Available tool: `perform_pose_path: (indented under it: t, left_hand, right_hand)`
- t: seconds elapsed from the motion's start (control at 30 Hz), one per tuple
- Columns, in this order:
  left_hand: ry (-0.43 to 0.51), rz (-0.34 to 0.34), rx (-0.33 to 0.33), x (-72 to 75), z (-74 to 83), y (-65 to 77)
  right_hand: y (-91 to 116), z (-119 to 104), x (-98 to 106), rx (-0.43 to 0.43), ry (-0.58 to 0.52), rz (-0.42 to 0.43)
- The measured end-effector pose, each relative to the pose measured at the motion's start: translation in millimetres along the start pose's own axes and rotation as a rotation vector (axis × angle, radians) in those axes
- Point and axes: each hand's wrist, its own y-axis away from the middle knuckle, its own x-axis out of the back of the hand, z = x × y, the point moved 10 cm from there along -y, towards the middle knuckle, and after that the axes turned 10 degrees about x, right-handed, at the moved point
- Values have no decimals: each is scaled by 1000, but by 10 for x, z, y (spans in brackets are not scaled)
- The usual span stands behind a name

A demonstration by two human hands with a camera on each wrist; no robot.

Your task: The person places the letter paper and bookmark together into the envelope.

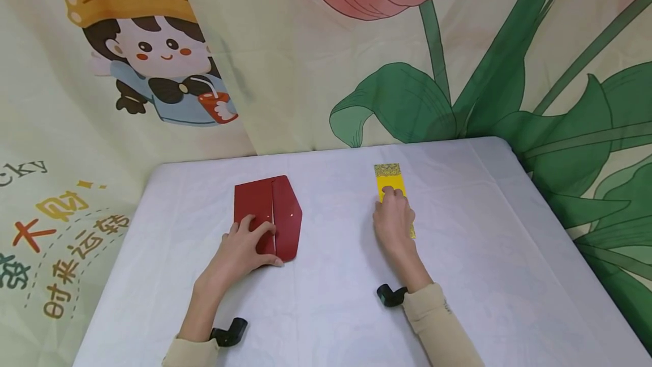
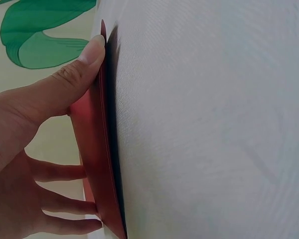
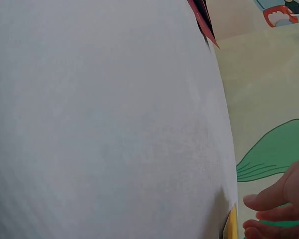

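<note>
A dark red envelope-style case (image 1: 254,200) lies on the table with its pointed flap unfolded to the right. My left hand (image 1: 244,248) rests on it, fingers spread over the body and thumb by the near end of the flap. In the left wrist view the thumb (image 2: 92,52) touches the case's edge and the other fingers reach across it. Toward the right lies a narrow yellow strip (image 1: 389,179) with a patterned gold band at each end. Above its middle is my right hand (image 1: 394,217), its fingers loosely bent; the right wrist view shows fingertips just off the strip.
A white cloth (image 1: 326,310) covers the table, its rounded far corners against a printed curtain (image 1: 285,72) with flowers and a cartoon figure. Black wrist cameras (image 1: 230,333) are strapped by both beige sleeves (image 1: 443,327).
</note>
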Motion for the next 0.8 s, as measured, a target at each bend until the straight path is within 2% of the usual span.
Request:
perform_pose_path:
  t: [0.17, 0.4, 0.8]
  left_hand:
    - [-2, 2, 1, 9, -3, 4]
    - [-2, 8, 8, 16, -15, 7]
    - [-4, 8, 3, 2, -26, 1]
  right_hand:
    - [-9, 102, 27, -30, 62, -20]
    - [-11, 188, 9, -96, 162, -125]
    - [-15, 316, -9, -166, 114, -230]
